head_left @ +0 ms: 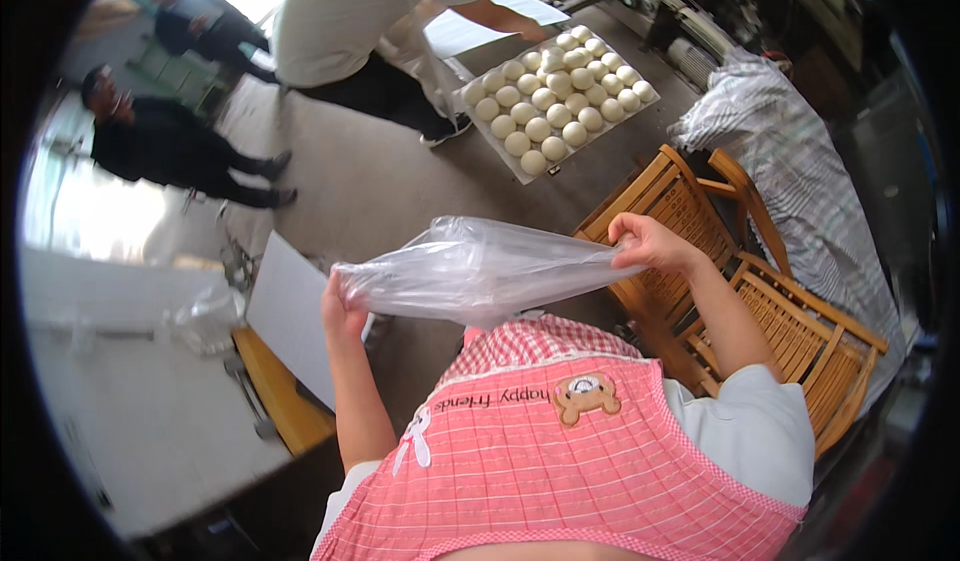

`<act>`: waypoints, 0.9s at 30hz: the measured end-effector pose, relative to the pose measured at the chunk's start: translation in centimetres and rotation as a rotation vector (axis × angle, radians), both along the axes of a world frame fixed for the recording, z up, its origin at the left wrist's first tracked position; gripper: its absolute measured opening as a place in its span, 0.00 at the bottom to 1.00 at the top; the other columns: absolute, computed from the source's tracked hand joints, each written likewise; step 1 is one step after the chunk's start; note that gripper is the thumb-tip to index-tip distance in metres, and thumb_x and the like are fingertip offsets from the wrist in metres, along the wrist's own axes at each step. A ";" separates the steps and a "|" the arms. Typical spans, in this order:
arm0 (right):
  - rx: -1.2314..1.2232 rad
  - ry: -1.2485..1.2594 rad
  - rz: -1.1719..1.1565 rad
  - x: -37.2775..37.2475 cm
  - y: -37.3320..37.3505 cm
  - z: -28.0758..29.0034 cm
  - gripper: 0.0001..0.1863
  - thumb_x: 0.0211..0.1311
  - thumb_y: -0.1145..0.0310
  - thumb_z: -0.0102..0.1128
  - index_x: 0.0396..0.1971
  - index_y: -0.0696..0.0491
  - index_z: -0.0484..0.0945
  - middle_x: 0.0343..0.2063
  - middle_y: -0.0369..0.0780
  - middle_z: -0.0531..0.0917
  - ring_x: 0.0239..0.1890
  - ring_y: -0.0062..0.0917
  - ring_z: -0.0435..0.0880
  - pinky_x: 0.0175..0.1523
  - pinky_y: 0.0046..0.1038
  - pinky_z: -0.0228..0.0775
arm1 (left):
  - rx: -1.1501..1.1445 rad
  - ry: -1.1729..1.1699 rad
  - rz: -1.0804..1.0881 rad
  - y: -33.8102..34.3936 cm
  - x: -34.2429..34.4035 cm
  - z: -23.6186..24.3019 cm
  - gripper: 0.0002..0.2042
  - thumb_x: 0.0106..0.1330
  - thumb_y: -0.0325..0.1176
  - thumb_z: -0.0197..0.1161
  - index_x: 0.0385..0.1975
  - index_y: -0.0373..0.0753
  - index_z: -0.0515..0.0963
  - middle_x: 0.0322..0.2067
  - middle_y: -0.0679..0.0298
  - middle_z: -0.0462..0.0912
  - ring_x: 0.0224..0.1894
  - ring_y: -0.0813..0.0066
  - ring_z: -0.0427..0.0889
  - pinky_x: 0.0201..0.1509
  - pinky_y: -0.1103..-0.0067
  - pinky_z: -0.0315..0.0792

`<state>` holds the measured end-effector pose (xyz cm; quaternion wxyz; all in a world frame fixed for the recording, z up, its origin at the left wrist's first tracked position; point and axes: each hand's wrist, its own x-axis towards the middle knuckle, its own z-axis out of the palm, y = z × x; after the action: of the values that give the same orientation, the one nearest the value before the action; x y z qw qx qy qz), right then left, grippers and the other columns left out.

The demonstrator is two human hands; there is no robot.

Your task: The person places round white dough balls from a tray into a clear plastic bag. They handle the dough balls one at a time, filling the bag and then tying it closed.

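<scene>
A clear plastic bag [480, 269] is stretched sideways between my two hands, in front of my pink checked apron [560, 461]. My left hand [343, 306] grips its bunched left end, the fingers partly covered by the film. At the other end my right hand [652, 243] pinches the bag's edge between thumb and fingers. The bag looks crumpled, and nothing shows inside it.
Ahead, a tray [512, 166] carries many round white buns, with a co-worker [375, 36] bending over it. A wooden folding chair [770, 311] stands at my right beside a striped cloth [790, 151]. At left are a white table [150, 421] and a white board [295, 311]. Two people [170, 151] stand farther off.
</scene>
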<state>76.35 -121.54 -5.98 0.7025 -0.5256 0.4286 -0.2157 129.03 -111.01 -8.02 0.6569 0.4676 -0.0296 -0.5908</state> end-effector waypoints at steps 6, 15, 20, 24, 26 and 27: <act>-0.473 0.958 -0.954 -0.1 -11.4 -2.5 0.06 0.57 0.75 0.53 0.33 0.54 0.77 0.28 0.40 0.81 0.32 0.28 0.79 0.39 0.29 0.70 | -0.106 -0.334 -0.408 -23.9 0.2 5.8 0.02 0.62 0.26 0.56 0.32 0.40 0.71 0.21 0.72 0.73 0.18 0.86 0.68 0.21 0.87 0.64; 0.433 -0.230 -1.524 -1.3 -23.9 -7.5 0.25 0.62 0.39 0.44 0.23 0.46 0.70 0.09 0.27 0.61 0.08 0.12 0.54 0.13 0.18 0.41 | 0.010 -1.779 -1.128 -47.5 -2.3 -3.1 0.19 0.49 0.26 0.62 0.43 0.36 0.70 0.29 0.53 0.78 0.34 0.55 0.77 0.39 0.70 0.69; 0.544 0.000 -0.900 4.2 -35.0 -9.7 0.45 0.56 0.27 0.24 0.26 0.55 0.78 0.06 0.25 0.54 0.07 0.13 0.48 0.13 0.19 0.41 | -0.297 -2.074 -1.225 -54.2 -11.8 -4.8 0.41 0.47 0.37 0.68 0.62 0.37 0.54 0.57 0.44 0.61 0.62 0.49 0.59 0.60 0.56 0.55; 0.659 -0.403 -0.401 11.9 -42.2 -9.8 0.42 0.62 0.32 0.21 0.27 0.55 0.76 0.08 0.27 0.56 0.09 0.13 0.49 0.15 0.19 0.41 | -0.617 -1.817 -1.353 -57.9 -21.4 -8.1 0.39 0.48 0.40 0.67 0.61 0.37 0.57 0.57 0.48 0.64 0.64 0.56 0.58 0.61 0.55 0.53; 0.623 -0.492 -0.369 11.2 -44.9 -12.7 0.32 0.66 0.41 0.33 0.30 0.55 0.76 0.12 0.31 0.67 0.13 0.17 0.61 0.18 0.22 0.54 | -0.436 -1.672 -1.491 -60.7 -22.6 -13.4 0.32 0.49 0.39 0.65 0.56 0.37 0.64 0.49 0.50 0.72 0.57 0.59 0.68 0.56 0.61 0.61; 0.469 -0.259 -0.391 9.7 -46.6 -13.5 0.29 0.65 0.43 0.38 0.30 0.55 0.76 0.15 0.33 0.71 0.16 0.19 0.66 0.22 0.24 0.59 | -0.245 -1.516 -1.600 -62.9 -22.2 -15.7 0.29 0.50 0.38 0.64 0.53 0.37 0.68 0.44 0.51 0.76 0.52 0.60 0.73 0.52 0.64 0.66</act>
<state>86.04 -168.13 -19.43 0.7983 -0.2256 0.4665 -0.3069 106.87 -173.96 -23.75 -0.0607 0.4857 -0.7757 -0.3983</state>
